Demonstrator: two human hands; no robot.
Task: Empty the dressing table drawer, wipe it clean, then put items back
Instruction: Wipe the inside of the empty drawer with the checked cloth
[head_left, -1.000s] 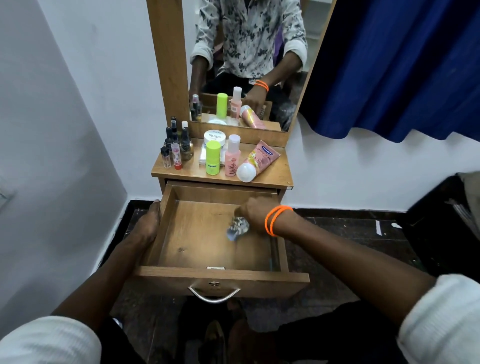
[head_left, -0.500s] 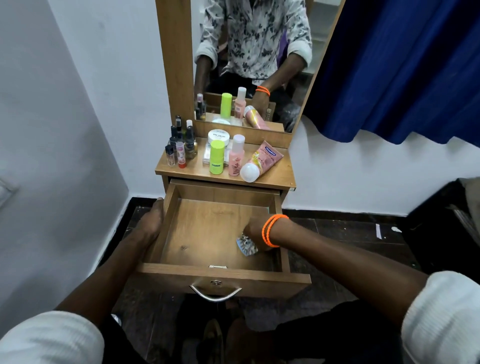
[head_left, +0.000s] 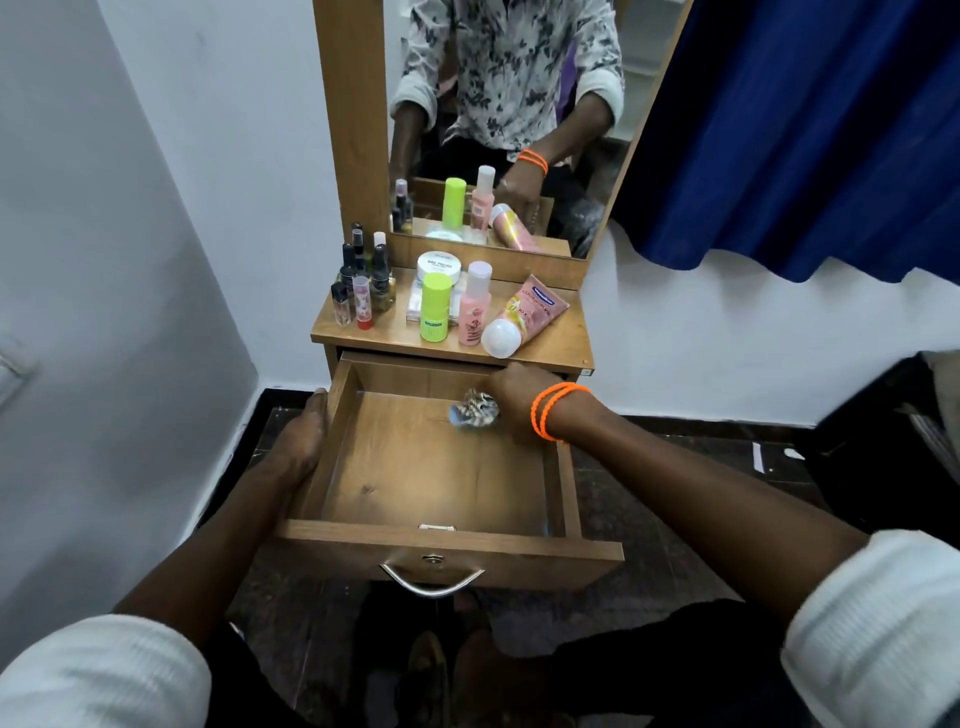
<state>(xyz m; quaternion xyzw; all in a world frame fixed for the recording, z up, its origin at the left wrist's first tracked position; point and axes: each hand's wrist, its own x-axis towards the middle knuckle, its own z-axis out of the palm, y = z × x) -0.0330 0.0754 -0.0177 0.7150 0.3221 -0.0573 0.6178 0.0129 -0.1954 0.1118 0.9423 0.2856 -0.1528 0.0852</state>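
While bunched in closed right hand (head_left: 511, 402) fingers at back-right corner of empty brown wooden drawer (head_left: 441, 540), patterned crumpled cloth (head_left: 474, 410) faces unwiped floor toward front; left hand (head_left: 301, 441) clasps left wall.

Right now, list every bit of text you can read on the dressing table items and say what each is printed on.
"NAIL POLISH": lid of the white jar; the smaller line under it is blurred.
Pink tube: blue brand patch and lettering, too blurred to read.
Green bottle: dark label strip, unreadable.
Pink bottle: print too small.
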